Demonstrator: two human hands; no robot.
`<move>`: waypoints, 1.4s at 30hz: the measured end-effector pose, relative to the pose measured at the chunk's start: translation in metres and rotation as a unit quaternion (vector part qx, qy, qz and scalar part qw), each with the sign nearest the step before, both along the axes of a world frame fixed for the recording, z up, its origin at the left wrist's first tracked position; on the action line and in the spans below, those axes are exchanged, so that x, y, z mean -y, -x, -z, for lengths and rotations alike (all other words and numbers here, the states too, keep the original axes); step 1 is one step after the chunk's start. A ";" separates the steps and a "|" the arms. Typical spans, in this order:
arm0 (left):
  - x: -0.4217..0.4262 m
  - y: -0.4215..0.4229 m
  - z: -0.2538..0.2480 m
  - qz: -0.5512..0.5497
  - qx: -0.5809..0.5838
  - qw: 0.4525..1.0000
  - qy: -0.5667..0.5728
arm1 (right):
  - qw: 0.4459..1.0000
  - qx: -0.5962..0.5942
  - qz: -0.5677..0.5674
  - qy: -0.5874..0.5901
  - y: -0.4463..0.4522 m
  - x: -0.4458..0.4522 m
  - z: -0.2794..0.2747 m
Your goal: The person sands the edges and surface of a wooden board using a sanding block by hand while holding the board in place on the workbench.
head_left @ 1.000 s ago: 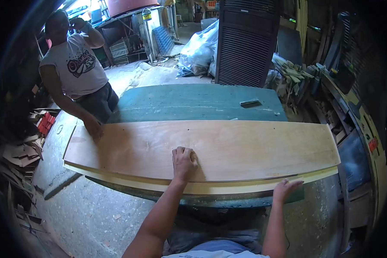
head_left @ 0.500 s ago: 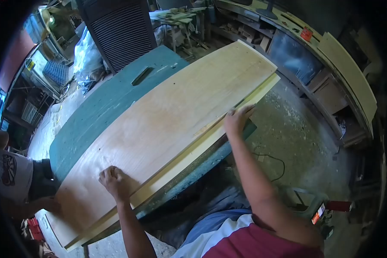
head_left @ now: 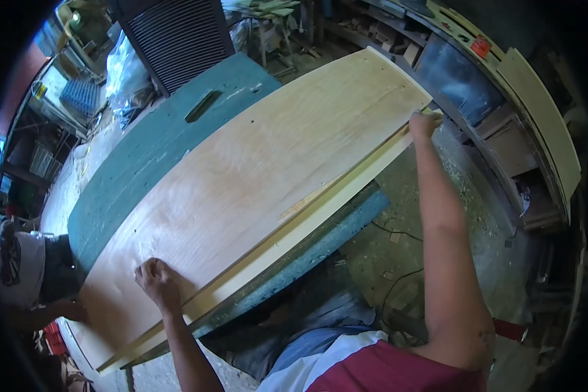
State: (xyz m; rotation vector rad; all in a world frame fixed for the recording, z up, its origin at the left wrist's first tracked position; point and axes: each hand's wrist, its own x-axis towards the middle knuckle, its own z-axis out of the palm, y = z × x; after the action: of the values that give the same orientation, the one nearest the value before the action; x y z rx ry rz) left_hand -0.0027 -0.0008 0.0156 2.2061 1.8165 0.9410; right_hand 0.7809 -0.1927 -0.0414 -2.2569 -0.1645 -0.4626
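Observation:
A large pale wooden panel lies slantwise on a green-topped workbench. Under its near long edge runs a second pale board, jutting out past it. My right hand is closed around the panel's edge near the far right corner. On the panel's top face, toward its left end, rests my left hand with curled fingers. Whether anything is beneath those fingers is hidden. Another person's hand touches the panel's left end.
A dark narrow block lies on the bench behind the panel. A louvered shutter stands beyond it. Along the right runs a long shelf unit with a pale board and a red box. A cable trails over the floor.
My right hand has slid along the panel's edge, away and to the right, to near the far corner. My left hand stays on the panel, fingers still curled.

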 end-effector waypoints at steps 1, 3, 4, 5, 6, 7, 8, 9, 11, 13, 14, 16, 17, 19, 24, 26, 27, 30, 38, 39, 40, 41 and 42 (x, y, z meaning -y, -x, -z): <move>0.000 -0.001 -0.001 0.001 -0.008 1.000 -0.009 | 1.000 0.000 -0.006 0.000 0.001 -0.003 0.001; -0.001 0.001 0.002 -0.002 0.001 1.000 -0.011 | 0.997 -0.013 -0.029 -0.071 0.013 0.002 -0.002; -0.003 0.001 0.004 0.000 0.013 1.000 -0.015 | 0.997 -0.012 -0.037 -0.073 0.028 0.001 -0.008; -0.004 0.002 0.005 0.003 0.015 1.000 -0.015 | 0.997 -0.022 -0.058 -0.055 0.052 0.002 -0.011; -0.003 0.004 0.006 -0.004 0.014 1.000 -0.013 | 0.996 -0.033 -0.078 -0.034 0.080 0.004 -0.012; -0.005 0.005 0.009 -0.002 0.007 1.000 -0.021 | 0.995 -0.034 -0.084 -0.034 0.106 0.004 -0.014; -0.006 0.006 0.011 0.000 -0.001 1.000 -0.027 | 0.994 -0.033 -0.098 -0.032 0.137 0.004 -0.016; -0.007 0.006 0.012 -0.007 0.000 1.000 -0.020 | 0.993 -0.034 -0.112 -0.030 0.169 0.003 -0.016; -0.008 0.007 0.013 -0.007 0.005 1.000 -0.020 | 0.989 -0.062 -0.132 -0.021 0.229 0.005 -0.017; -0.007 0.007 0.013 -0.005 0.007 1.000 -0.023 | 0.988 -0.062 -0.143 -0.020 0.285 0.004 -0.015; -0.006 0.006 0.013 -0.008 0.009 1.000 -0.023 | 0.987 -0.060 -0.145 -0.020 0.313 0.004 -0.017; -0.006 0.004 0.012 -0.012 0.017 1.000 -0.018 | 0.982 -0.068 -0.164 -0.070 0.367 0.003 -0.021; -0.005 0.004 0.008 -0.003 0.009 1.000 -0.011 | 0.981 -0.070 -0.166 -0.068 0.386 0.002 -0.017; -0.005 0.006 0.008 -0.003 0.005 1.000 -0.012 | 0.974 -0.037 -0.215 -0.062 0.422 0.000 -0.006; -0.006 0.005 0.010 0.000 0.018 0.999 -0.042 | 0.929 0.014 -0.368 -0.030 0.521 0.006 0.001; -0.006 0.007 0.013 -0.009 0.012 0.998 -0.059 | 0.905 0.014 -0.424 -0.029 0.550 0.021 -0.004; -0.008 0.009 0.017 -0.002 0.038 0.997 -0.060 | 0.886 -0.049 -0.458 -0.064 0.559 0.032 -0.020; -0.008 0.017 0.024 -0.008 0.054 0.995 -0.082 | 0.812 -0.194 -0.526 -0.159 0.559 0.056 -0.044; 0.022 0.004 0.004 0.005 0.401 0.915 -0.046 | 0.516 -0.549 -0.527 -0.393 0.512 0.061 -0.054; 0.047 -0.005 -0.019 0.008 0.456 0.889 0.030 | 0.506 -0.563 -0.526 -0.388 0.513 0.059 -0.064; 0.056 -0.006 -0.008 0.059 0.414 0.907 0.061 | 0.504 -0.541 -0.571 -0.357 0.509 0.058 -0.061; 0.057 -0.012 0.013 0.135 0.205 0.957 -0.154 | 0.511 -0.516 -0.614 -0.309 0.505 0.057 -0.057; 0.081 -0.030 -0.009 0.170 0.218 0.949 -0.153 | 0.515 -0.490 -0.654 -0.259 0.502 0.054 -0.054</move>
State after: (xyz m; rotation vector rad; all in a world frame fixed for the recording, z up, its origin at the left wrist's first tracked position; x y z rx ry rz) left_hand 0.0274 -0.0817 0.0251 2.1387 1.1146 1.5550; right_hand 0.2793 -0.2471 0.0122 -0.9375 -0.8663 1.3737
